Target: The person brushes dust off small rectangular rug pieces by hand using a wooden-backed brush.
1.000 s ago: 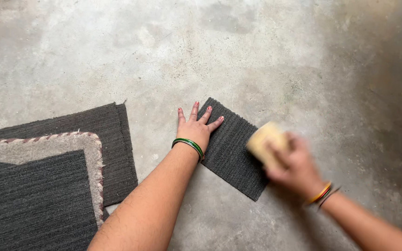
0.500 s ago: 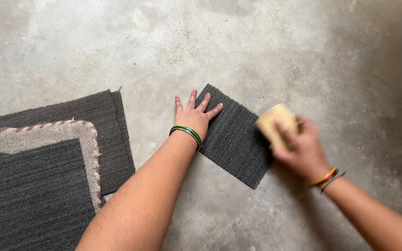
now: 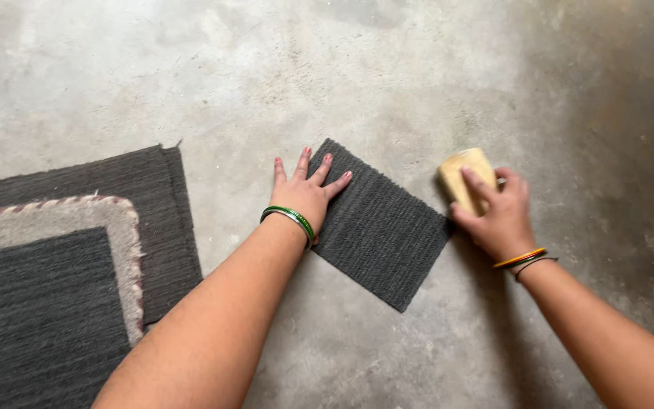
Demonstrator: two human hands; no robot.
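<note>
A small dark grey ribbed carpet piece (image 3: pixel 380 223) lies at an angle on the concrete floor. My left hand (image 3: pixel 304 189), with a green bangle at the wrist, lies flat with fingers spread on the piece's left corner. My right hand (image 3: pixel 497 216), with orange and dark bangles, grips a pale yellow block-shaped brush (image 3: pixel 465 176). The brush is on the floor just off the carpet piece's right corner.
Stacked at the left are a dark grey mat (image 3: pixel 164 216), a light grey mat with a braided edge (image 3: pixel 77 220) and another dark ribbed mat (image 3: pixel 39 318) on top. Bare stained concrete floor (image 3: pixel 387 76) surrounds everything.
My right hand has swept the brush rightward and upward off the carpet piece onto the floor beside it. My left hand stays pressed on the piece. The view has shifted slightly.
</note>
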